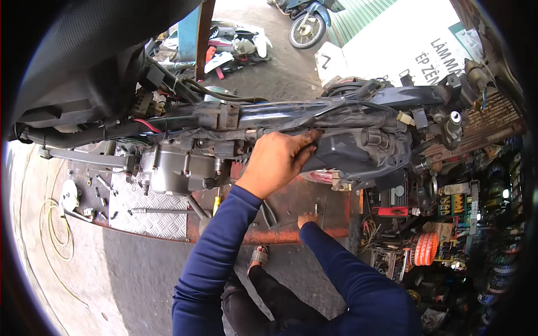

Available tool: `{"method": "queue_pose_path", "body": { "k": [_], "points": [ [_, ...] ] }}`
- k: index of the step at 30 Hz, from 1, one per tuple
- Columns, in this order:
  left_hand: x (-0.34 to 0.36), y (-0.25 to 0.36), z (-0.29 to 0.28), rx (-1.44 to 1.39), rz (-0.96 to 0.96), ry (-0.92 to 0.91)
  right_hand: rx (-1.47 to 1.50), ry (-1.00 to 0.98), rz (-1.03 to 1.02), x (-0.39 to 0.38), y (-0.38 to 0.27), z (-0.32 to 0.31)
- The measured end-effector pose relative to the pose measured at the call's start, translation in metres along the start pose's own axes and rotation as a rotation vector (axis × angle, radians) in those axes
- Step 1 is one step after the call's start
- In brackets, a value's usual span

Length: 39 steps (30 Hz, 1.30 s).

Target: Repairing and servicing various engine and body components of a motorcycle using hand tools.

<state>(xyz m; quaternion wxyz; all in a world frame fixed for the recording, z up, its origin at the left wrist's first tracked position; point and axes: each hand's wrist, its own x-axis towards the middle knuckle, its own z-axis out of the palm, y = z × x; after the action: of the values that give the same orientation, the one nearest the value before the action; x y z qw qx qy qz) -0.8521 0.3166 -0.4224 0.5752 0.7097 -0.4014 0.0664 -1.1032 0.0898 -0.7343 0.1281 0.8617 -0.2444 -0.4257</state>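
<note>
A stripped motorcycle frame (269, 116) lies across the view, with a grey metal engine (179, 167) hanging below it at left and a black plastic housing (350, 150) at right. My left hand (280, 159) is up against the frame beside the housing. Its thumb and index finger are pinched together at the housing's edge; whatever may be between them is hidden. Lower down, my right hand (308, 218) rests on the red-edged lift platform (291, 234), fingers reaching out, beside a small metal piece (316, 208) and a thin rod (324, 208).
On the platform lie a yellow-handled screwdriver (216, 205), a long bar (162, 211) and a treaded metal plate (148, 224). Crowded shelves (454, 224) with an orange coil (426, 249) stand at right. A yellow hose (54, 229) loops on the floor. Removed motorbike parts (241, 45) are piled beyond.
</note>
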Motion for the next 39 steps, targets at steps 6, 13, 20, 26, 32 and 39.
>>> {"method": "queue_pose_path", "body": {
  "k": [6,13,20,26,32,39],
  "points": [
    [0.004,0.014,0.013,0.201,-0.008,0.042,-0.117,0.104,-0.012,0.021,-0.001,0.005],
    [0.006,0.01,0.007,0.377,0.159,0.003,-0.067,0.136,0.004,0.024,-0.012,0.011],
    [0.005,-0.004,0.013,0.289,0.223,0.076,0.284,0.228,-0.049,-0.01,0.019,-0.012],
    [0.006,0.001,0.005,0.237,0.148,0.122,1.274,0.675,-0.303,-0.156,0.008,-0.168],
    [0.01,0.006,0.008,0.089,0.095,0.002,0.989,1.677,0.16,-0.273,0.048,-0.37],
    [0.01,-0.004,0.002,0.066,0.117,-0.004,0.983,1.569,0.267,-0.247,0.039,-0.406]
  ]
}}
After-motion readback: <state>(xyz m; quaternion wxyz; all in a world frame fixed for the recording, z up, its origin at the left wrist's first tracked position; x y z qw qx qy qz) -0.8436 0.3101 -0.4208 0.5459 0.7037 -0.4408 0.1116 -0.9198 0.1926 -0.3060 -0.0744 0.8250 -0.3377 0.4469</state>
